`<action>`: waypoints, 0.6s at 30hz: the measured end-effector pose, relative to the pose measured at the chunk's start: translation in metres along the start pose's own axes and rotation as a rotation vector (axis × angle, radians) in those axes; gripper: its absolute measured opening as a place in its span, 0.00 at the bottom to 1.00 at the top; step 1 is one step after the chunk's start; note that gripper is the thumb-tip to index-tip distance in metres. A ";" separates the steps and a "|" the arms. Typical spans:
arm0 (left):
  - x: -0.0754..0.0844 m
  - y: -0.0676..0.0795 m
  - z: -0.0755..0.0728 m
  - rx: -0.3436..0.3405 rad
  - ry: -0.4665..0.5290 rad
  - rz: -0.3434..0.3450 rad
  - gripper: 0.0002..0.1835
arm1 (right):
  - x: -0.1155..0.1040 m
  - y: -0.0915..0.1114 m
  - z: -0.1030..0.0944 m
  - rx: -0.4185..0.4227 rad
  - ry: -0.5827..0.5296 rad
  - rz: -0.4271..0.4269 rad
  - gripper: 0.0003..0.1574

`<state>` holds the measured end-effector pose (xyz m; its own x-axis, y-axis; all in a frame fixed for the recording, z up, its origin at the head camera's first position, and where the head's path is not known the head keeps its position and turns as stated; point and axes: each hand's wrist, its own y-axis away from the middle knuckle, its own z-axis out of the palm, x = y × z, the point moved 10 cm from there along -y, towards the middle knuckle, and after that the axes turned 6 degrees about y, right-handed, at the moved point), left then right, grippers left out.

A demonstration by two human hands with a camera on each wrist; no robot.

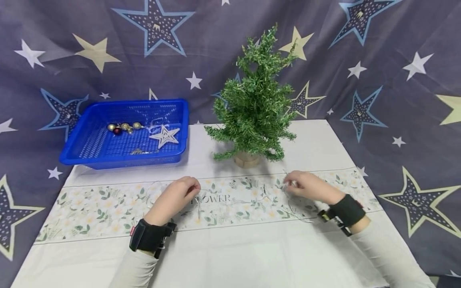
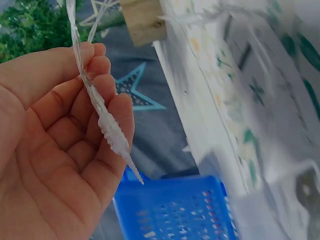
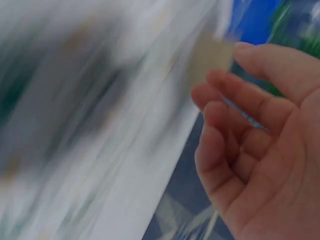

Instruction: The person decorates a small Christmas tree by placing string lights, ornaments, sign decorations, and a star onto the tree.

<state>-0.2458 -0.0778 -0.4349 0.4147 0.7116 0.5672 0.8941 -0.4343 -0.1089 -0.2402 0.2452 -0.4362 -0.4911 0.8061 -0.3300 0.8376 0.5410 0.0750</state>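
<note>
Thumb and fingers of my left hand (image 1: pixel 175 198) pinch a clear string of lights. In the left wrist view, a frosted twisted tip (image 2: pixel 114 135) of the string hangs past the fingers. Thin clear wire (image 1: pixel 245 201) runs between my hands over the printed band of the cloth. My right hand (image 1: pixel 312 188) is over the right part of that band, close to more wire. In the right wrist view its fingers are loosely bent, the thumb stands apart from them, and nothing shows between.
A small green artificial tree (image 1: pixel 257 104) on a wooden base (image 1: pixel 247 160) stands at the back. Left of it is a blue basket (image 1: pixel 126 163) with gold and dark red baubles (image 1: pixel 125 127) and a white star (image 1: pixel 165 137). Behind hangs a star-patterned curtain (image 1: pixel 216 48).
</note>
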 end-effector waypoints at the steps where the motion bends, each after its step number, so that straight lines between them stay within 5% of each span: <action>1: 0.003 0.000 0.000 -0.002 0.003 0.003 0.04 | -0.020 -0.008 0.001 -0.003 -0.017 -0.033 0.21; 9: 0.039 -0.004 0.006 0.020 0.045 0.114 0.03 | -0.139 -0.079 0.027 -0.026 -0.146 -0.214 0.37; 13: 0.055 -0.005 0.005 0.062 0.060 0.151 0.02 | -0.158 -0.093 0.034 0.006 -0.243 -0.234 0.21; 18: 0.069 -0.002 0.002 0.105 0.113 0.191 0.05 | -0.153 -0.087 0.023 0.073 -0.324 -0.195 0.08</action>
<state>-0.2189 -0.0267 -0.3974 0.5614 0.5537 0.6151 0.8167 -0.4908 -0.3036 -0.2322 0.0690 -0.4142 -0.5519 0.5660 -0.6125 0.7564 0.6489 -0.0819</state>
